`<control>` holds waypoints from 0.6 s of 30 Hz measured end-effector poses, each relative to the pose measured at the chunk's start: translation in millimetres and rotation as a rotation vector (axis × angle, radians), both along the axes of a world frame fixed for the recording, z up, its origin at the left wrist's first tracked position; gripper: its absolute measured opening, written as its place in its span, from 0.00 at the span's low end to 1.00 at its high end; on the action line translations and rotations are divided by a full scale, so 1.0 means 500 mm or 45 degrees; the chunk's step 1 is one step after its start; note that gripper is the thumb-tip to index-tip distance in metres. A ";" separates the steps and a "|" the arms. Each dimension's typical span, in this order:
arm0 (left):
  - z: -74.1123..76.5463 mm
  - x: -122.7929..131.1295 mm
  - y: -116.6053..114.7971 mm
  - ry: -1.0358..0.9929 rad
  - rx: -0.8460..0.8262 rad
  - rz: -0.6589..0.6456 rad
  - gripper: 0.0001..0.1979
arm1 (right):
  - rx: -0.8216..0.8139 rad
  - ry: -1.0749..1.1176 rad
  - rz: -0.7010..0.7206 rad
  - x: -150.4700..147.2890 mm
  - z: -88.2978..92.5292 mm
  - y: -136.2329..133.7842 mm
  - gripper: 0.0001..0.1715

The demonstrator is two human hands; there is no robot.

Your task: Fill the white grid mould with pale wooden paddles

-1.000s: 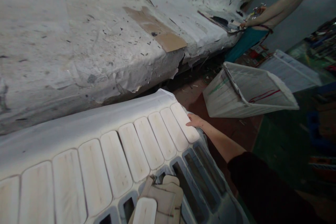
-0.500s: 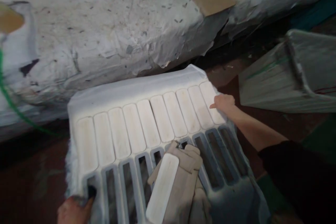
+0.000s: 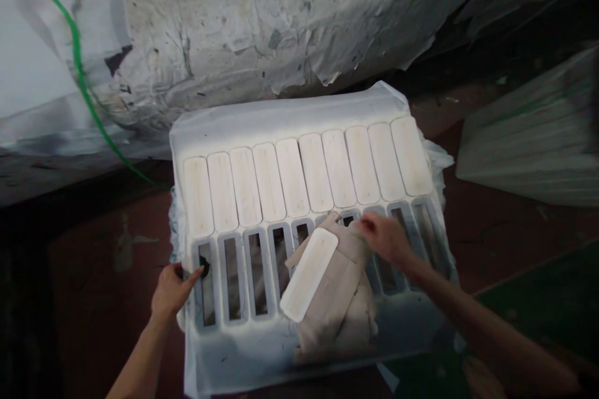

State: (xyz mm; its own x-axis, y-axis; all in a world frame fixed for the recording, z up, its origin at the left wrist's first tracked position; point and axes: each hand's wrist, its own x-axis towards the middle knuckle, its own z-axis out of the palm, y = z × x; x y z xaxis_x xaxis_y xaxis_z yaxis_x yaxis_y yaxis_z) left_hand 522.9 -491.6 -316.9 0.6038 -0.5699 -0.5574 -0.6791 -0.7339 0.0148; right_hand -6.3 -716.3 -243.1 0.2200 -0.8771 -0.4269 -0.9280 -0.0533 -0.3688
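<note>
So the board [image 3: 262, 358] sits mid-view, draped in whitish cloth, with 10 pads [image 3: 292, 177] lined up side by side across its upper half. They're pale, long and round-cornered, standing almost upright in the view with just a bit of lean. Below them is a row of slots [image 3: 233, 277], grey-rimmed and dark inside, some of them covered from sight.

The pile [image 3: 346, 283] is a messy heap of tan pieces lying over the middle slots, and on top of it there's 1 loose pad [image 3: 309, 274], whiter than the tan stuff and tilted with its upper end to the right.

Left hand [image 3: 174, 290] is at the board's left edge, fingers curled there and thumb stretched out over the 1st slot, tip right at a small black spot [image 3: 204, 265]. Can't tell if it's really gripping.

Right hand [image 3: 386, 238] is over the pile's upper right corner, fingertips bunched narrow. It's too blurry to tell if they've pinched anything.

Around it: a grubby bench [image 3: 234, 31] behind the board, speckled with dark scraps, a green cord [image 3: 79, 68] hanging down on the left, and a pale bin [image 3: 528, 143] off right, standing apart from the board on the reddish floor [image 3: 98, 312].
</note>
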 end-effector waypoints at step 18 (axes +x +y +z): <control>-0.003 0.095 0.060 0.407 -0.324 -0.123 0.24 | -0.354 0.229 1.227 0.280 -0.042 0.242 0.13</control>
State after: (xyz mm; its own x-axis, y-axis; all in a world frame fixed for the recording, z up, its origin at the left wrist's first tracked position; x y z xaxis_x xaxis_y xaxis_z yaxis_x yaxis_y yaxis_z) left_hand 570.6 -461.6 -318.3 0.3602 -0.7591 -0.5423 -0.6767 -0.6127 0.4082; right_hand 133.6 -595.4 -264.0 0.8379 -0.4337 -0.3315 -0.4854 -0.8698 -0.0889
